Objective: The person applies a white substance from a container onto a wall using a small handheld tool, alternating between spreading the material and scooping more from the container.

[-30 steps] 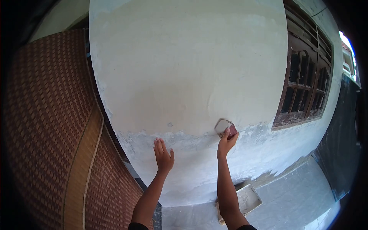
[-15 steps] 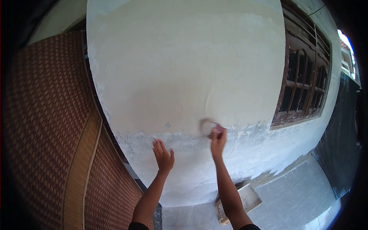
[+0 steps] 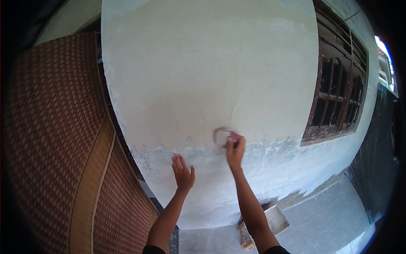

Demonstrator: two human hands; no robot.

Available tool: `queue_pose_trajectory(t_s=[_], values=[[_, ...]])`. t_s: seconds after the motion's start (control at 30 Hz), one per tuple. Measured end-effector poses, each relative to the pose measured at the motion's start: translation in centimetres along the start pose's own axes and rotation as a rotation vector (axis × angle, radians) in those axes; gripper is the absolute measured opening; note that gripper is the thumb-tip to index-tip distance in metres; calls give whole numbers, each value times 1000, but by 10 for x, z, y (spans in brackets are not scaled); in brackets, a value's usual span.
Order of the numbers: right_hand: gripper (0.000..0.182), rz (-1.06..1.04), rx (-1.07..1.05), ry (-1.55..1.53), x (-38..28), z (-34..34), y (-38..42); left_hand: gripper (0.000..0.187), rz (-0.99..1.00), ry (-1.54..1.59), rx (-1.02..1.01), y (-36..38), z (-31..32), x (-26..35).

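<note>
Against the whitish lower part of the wall (image 3: 203, 190), my left hand (image 3: 183, 173) lies flat with its fingers stretched out and holds nothing. My right hand (image 3: 235, 155) is closed on a reddish-brown sheet that looks like sandpaper (image 3: 235, 137). A pale, curled loop of it stands out to the left of my fingers, blurred by motion. The sheet is at the rough line where the cream upper paint meets the white, patchy band below. Exactly where it touches the wall is hidden behind my fingers.
A brown wooden window (image 3: 334, 89) is set in the wall at the right. Woven brown panels (image 3: 55, 127) stand along the left. On the grey tiled floor (image 3: 321, 211), a whitish tray (image 3: 277, 220) sits partly behind my right forearm. A dark sheet (image 3: 372, 156) leans at far right.
My right hand has moved slightly left along the wall with the sandpaper. My left hand stays flat in nearly the same place, and the view has shifted a little.
</note>
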State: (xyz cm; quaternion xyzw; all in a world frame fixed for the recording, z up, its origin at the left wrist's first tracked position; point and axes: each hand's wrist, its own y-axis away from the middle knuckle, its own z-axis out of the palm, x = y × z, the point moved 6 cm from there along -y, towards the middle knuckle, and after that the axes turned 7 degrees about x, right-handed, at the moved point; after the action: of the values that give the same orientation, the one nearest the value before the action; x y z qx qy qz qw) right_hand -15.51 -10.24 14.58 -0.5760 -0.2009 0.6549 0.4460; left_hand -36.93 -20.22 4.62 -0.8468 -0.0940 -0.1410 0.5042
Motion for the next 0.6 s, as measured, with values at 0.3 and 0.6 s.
queue_pose_trajectory(t_s=[0.3,0.6], values=[[19,-19,204,129,5,-23,-16,76,-6,-24,-6,2,-2,-3],[15,-401,-403,329,-17,24,19,75,-5,-22,9,1,-2,-1]])
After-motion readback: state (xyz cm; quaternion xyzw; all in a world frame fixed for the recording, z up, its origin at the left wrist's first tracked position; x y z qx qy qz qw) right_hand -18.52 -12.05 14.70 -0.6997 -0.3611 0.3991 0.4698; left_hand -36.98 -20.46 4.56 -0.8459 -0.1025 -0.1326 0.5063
